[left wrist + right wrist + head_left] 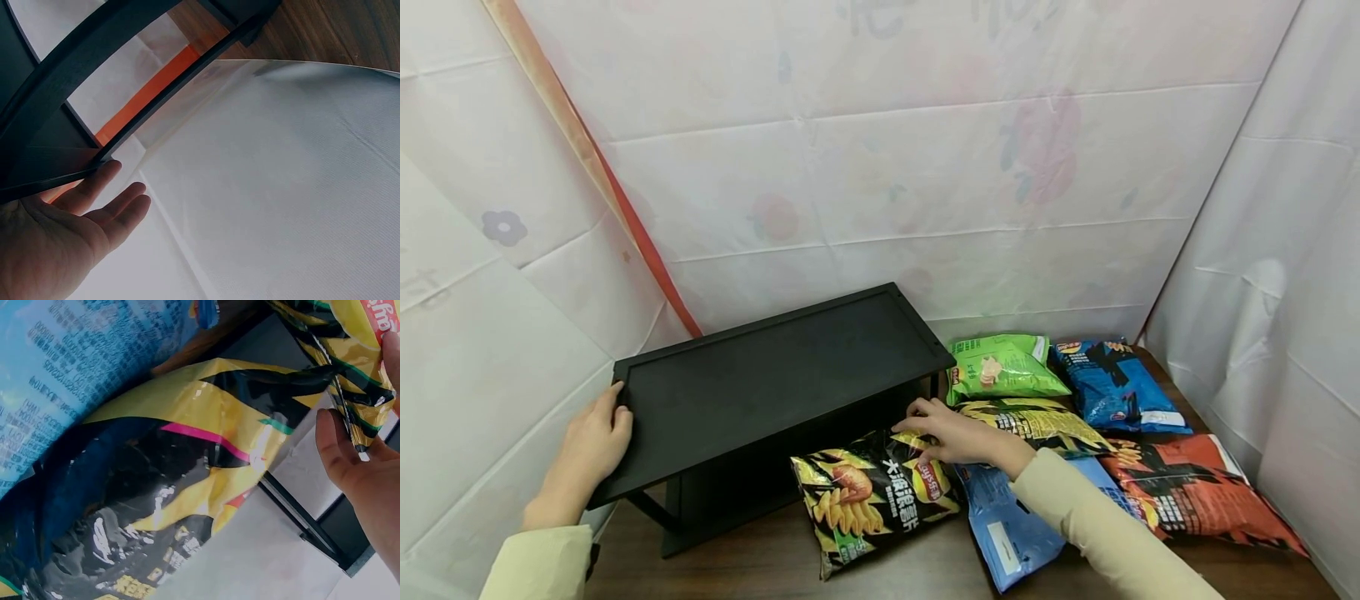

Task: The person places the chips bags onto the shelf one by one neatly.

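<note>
My left hand [591, 446] holds the left end of a black two-tier shelf [775, 379], its thumb over the top board. In the left wrist view the other fingers of that hand [94, 215] reach out along the rim's outer side, some of them free of it. My right hand [958, 433] pinches the upper edge of a black and yellow chip bag [872, 500], which stands tilted at the shelf's front. The right wrist view shows the pinched bag edge [350, 400] between thumb and fingers.
Right of the shelf lie a green bag [1000, 367], a yellow and black bag [1037, 425], a dark blue bag [1112, 383], a light blue bag [1011, 525] and a red bag [1210, 492]. White printed cloth [880, 167] encloses the wooden table [737, 558] behind and at both sides.
</note>
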A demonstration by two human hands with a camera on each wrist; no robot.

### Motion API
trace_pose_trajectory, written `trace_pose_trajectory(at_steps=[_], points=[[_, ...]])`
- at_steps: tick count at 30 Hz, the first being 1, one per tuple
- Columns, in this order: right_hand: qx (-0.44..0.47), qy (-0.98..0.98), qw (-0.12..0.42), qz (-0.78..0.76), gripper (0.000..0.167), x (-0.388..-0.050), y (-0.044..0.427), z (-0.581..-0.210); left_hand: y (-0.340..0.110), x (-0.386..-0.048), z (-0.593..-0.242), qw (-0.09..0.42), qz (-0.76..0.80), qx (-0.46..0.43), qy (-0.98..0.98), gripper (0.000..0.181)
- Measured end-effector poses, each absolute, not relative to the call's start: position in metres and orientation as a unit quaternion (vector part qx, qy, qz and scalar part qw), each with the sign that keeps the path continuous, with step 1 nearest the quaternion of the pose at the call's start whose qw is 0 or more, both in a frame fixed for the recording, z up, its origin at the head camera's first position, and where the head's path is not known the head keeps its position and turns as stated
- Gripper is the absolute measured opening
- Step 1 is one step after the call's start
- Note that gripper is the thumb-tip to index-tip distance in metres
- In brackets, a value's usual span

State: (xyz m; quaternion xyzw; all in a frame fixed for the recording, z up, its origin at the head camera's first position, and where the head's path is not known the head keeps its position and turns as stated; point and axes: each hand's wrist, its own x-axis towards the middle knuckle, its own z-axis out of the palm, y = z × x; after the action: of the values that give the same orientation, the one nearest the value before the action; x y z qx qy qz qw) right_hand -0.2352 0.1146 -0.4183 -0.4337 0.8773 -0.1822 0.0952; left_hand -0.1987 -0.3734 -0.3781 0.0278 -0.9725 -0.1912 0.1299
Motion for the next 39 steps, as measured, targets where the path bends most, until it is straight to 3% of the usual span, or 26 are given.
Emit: trace_pose_trajectory(at_steps=[24,39], points=[[-0.409,0.885,0.133,-0.176,0.037,-0.226,0.11,-0.446,-0.375,-0.2,-0.38,0.133,-0.193,0.026,-0.972,0.051],[-0.36,0.91,0.157,-0.133,0.068,-0.208,0.107,-0.45,-0.374,-0.2,-0.38,0.134,-0.191,0.027,-0.972,0.051]])
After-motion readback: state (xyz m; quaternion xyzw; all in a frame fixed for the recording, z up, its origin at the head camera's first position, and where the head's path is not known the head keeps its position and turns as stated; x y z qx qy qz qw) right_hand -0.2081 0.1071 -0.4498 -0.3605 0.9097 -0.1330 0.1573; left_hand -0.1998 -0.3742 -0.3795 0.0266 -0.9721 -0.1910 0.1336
